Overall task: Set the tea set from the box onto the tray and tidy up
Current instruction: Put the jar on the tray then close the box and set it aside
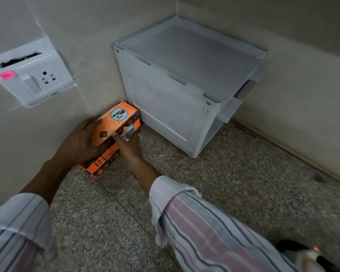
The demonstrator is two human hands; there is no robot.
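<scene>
An orange cardboard box (116,124) printed "Wake up Time" lies low on the speckled floor, against the wall at the left. My left hand (81,142) grips its near left end from above. My right hand (131,147) holds its right side, thumb on the front face. The box's top looks shut. No tea set or tray shows in the head view.
A white plastic storage bin (165,107) with a closed lid stands in the corner just right of the box. A wall socket plate (33,75) with a pink sticker is on the left wall. A shoe (306,256) shows at the bottom right.
</scene>
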